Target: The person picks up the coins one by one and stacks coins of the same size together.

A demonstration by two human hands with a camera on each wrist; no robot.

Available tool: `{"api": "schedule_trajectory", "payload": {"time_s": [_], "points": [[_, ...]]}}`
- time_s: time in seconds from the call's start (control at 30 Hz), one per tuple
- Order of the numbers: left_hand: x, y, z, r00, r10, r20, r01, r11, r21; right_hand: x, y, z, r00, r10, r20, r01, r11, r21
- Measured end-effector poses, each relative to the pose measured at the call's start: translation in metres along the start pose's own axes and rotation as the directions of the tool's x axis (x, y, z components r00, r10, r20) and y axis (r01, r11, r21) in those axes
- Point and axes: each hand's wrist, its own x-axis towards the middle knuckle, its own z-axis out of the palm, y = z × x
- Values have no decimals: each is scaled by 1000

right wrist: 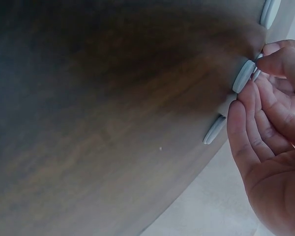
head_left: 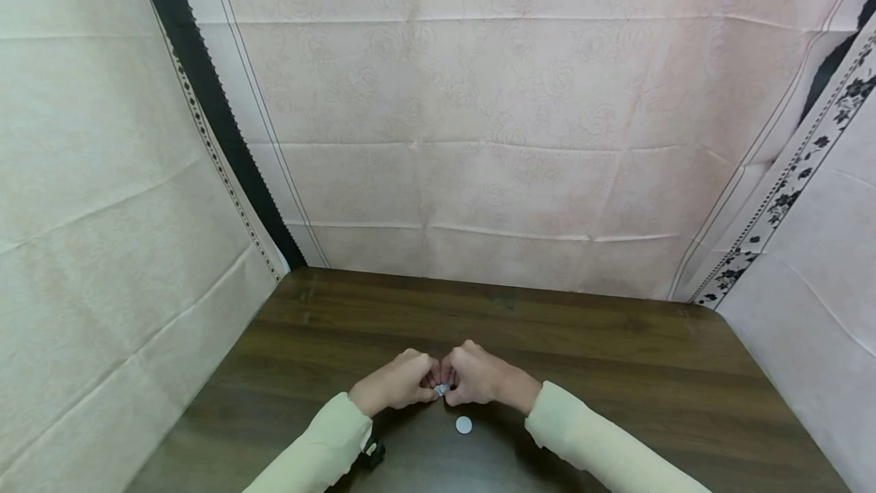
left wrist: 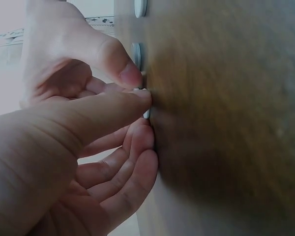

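Low over the wooden table, my left hand (head_left: 400, 383) and right hand (head_left: 484, 376) meet with fingertips together, fingers curled, around small white discs (head_left: 441, 389). In the left wrist view, the left thumb (left wrist: 115, 110) and fingers pinch a white disc (left wrist: 146, 113), seen edge-on. From the right wrist, a thin disc (right wrist: 257, 71) shows between the right hand's thumb (right wrist: 275, 61) and fingers. A thicker round disc (right wrist: 243, 76) stands out right beside those fingertips. The fingers hide part of what is held.
One white disc (head_left: 463, 424) lies flat on the brown table (head_left: 588, 341), just nearer than the hands. Another disc (right wrist: 215, 130) shows lower in the right wrist view. Pale cloth walls (head_left: 479, 135) rise along the table's back and sides. A dark object (head_left: 372, 453) is at the left wrist.
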Motion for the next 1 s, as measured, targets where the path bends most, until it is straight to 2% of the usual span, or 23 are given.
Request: {"api": "schedule_trajectory", "payload": {"time_s": [0.4,0.77,1.0], "points": [[0,-2,2,999,24,-24,-24,1000,10,-1,0,1,1000,-18,-7,18,1000,-21],[2,-6,2,999,40,-20,-41,999,-12,-1,0,2,999,-31,-15,31,999,-35],[0,-4,-1,1000,30,1,-30,999,-14,-1,0,3,999,-47,-17,46,998,-39]]}}
